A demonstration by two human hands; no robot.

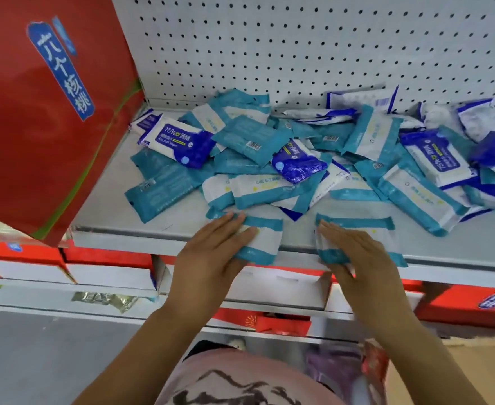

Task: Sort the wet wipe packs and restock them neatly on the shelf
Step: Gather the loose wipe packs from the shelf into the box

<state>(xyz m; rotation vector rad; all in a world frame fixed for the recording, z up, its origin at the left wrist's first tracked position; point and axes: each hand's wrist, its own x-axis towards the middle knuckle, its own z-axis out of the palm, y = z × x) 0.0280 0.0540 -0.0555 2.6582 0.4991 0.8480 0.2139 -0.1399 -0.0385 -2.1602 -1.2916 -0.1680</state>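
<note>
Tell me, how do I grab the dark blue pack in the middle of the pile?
Pinch its near end, coming from the front. The dark blue pack lies flat on top of the teal packs, and that crinkly end sticks out free toward you. Its far end is tucked under a teal pack with a barcode, so probably slide it out, not straight up.
</note>
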